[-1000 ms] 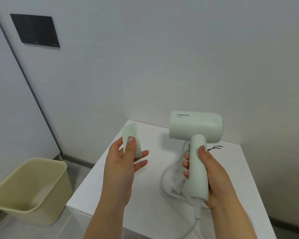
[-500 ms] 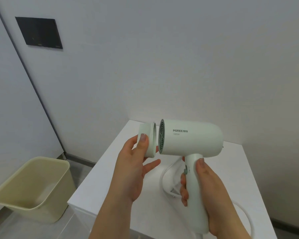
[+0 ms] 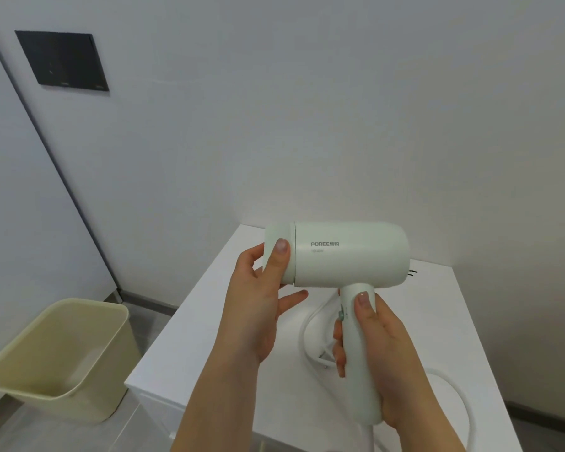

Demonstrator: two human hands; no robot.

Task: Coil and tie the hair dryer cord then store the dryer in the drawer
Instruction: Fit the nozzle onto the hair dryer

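A pale green hair dryer (image 3: 349, 256) is held upright above a white cabinet top (image 3: 216, 327). My right hand (image 3: 375, 357) grips its handle, thumb near the switch. My left hand (image 3: 258, 305) holds the round nozzle cap (image 3: 279, 256), which sits against the dryer's front end. The white cord (image 3: 310, 334) lies in a loose loop on the cabinet behind the handle and runs off to the lower right (image 3: 457, 383). A thin black tie (image 3: 412, 273) pokes out behind the dryer's rear. No drawer front is visible.
A beige plastic bin (image 3: 56, 357) stands on the floor to the left of the cabinet. White walls close in behind and to the right. A dark panel (image 3: 62, 60) is mounted high on the left wall.
My left hand brought the nozzle cap from apart to against the dryer's front end. My right hand turned the dryer sideways and raised it slightly.
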